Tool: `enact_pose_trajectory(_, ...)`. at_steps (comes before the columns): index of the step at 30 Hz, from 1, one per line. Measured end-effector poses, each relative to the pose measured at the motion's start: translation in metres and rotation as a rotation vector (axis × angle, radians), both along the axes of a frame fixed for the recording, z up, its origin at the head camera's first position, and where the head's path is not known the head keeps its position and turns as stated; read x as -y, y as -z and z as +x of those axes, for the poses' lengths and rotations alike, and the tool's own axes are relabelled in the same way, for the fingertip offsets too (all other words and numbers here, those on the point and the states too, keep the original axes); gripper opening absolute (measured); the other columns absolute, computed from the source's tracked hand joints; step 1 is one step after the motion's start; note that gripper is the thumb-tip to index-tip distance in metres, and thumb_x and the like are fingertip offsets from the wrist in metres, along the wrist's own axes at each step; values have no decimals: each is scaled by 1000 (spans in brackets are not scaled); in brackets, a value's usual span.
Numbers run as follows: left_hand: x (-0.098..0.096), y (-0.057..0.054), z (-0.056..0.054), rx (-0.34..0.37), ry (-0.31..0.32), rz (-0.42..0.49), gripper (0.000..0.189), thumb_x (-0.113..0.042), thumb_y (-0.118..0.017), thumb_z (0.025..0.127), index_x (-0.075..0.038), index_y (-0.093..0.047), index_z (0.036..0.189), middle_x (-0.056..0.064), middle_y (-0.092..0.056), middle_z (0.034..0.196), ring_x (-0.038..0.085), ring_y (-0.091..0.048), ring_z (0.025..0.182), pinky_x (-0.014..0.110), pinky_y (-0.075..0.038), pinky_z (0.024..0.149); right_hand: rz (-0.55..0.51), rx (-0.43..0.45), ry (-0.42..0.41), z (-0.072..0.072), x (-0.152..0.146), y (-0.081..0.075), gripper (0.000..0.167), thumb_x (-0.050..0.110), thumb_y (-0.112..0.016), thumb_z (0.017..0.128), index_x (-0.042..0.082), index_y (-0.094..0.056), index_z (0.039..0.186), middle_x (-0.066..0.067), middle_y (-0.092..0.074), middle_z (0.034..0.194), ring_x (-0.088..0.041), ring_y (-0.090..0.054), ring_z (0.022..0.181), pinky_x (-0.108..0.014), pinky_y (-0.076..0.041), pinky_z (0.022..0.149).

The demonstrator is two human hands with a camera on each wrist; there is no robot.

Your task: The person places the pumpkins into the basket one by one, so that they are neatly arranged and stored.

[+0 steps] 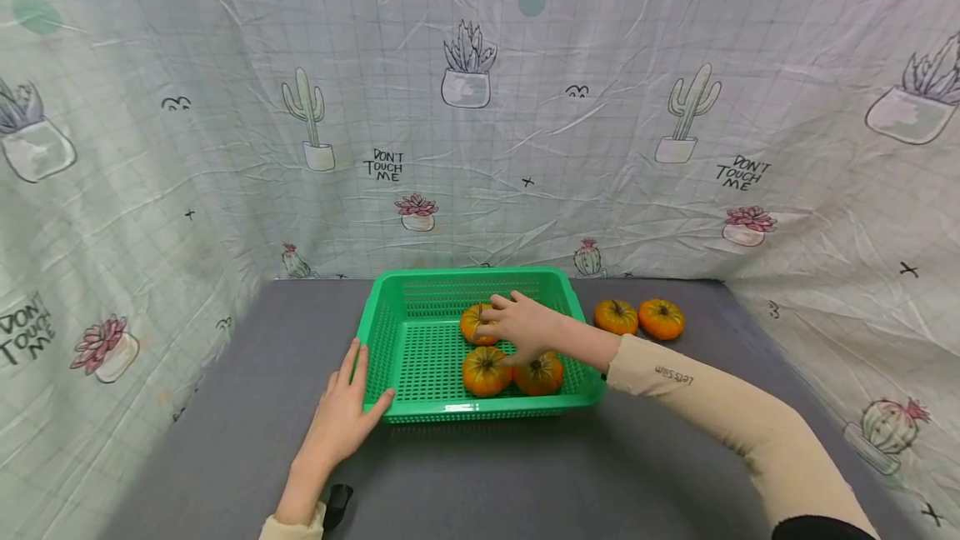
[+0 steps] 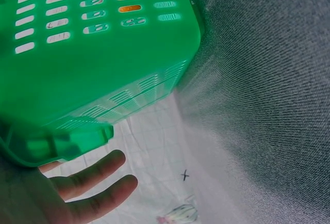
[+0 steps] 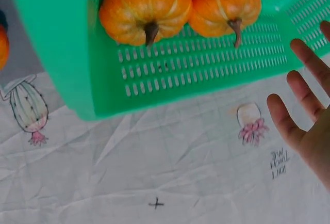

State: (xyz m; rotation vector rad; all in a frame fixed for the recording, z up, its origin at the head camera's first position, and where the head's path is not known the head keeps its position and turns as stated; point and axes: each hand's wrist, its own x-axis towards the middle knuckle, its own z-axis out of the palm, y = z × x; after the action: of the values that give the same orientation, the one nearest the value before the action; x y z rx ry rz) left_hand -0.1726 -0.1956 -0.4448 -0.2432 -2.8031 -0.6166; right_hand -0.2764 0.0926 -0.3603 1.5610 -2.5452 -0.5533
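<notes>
A green plastic basket point(image 1: 465, 415) with slotted walls stands on the grey table, several small orange pumpkins inside toward its right half. My left hand point(image 1: 341, 415) rests at the basket's front left corner, fingers extended along the left rim and thumb toward the front rim. In the left wrist view, its straight fingers point(image 2: 111, 164) show beside the rim. Over the pumpkins hovers my right hand point(image 1: 528, 327), partly covering a pumpkin point(image 1: 472, 325) at the back. Its spread fingers hold nothing in the right wrist view, where two pumpkins point(image 3: 147, 10) show stems.
Right of the basket, two more pumpkins point(image 1: 662, 319) lie side by side on the table point(image 1: 480, 482) near its back edge. A pale cloth point(image 1: 480, 140) printed with cacti hangs behind and along both sides.
</notes>
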Motion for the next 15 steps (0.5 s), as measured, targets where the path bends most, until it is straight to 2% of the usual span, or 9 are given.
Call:
enact_pose_trajectory(4, 0, 0, 0, 0, -1, -5, 79, -40, -54, 85, 1, -18, 142, 18, -13, 148, 45, -37, 117, 59, -37, 80, -17, -14, 27, 3, -13, -7, 53, 49, -60, 78, 26, -51, 125, -1, -52, 121, -18, -35, 92, -33, -24, 67)
enact_pose_trajectory(8, 0, 0, 0, 4, 0, -9, 80, -43, -53, 86, 1, -18, 142, 18, -13, 148, 44, -38, 117, 58, -38, 80, -87, -15, 16, 7, -29, -8, 50, 47, -63, 77, 24, -54, 121, -1, -54, 114, -18, -36, 89, -32, -25, 65)
enact_pose_trajectory(15, -1, -2, 0, 16, 3, -1, 79, -46, -50, 87, 2, -19, 141, 18, -12, 149, 45, -38, 117, 58, -37, 81, -221, -9, 13, 11, -55, 6, 36, 37, -62, 81, 20, -58, 113, -1, -58, 107, -19, -41, 89, -29, -31, 65)
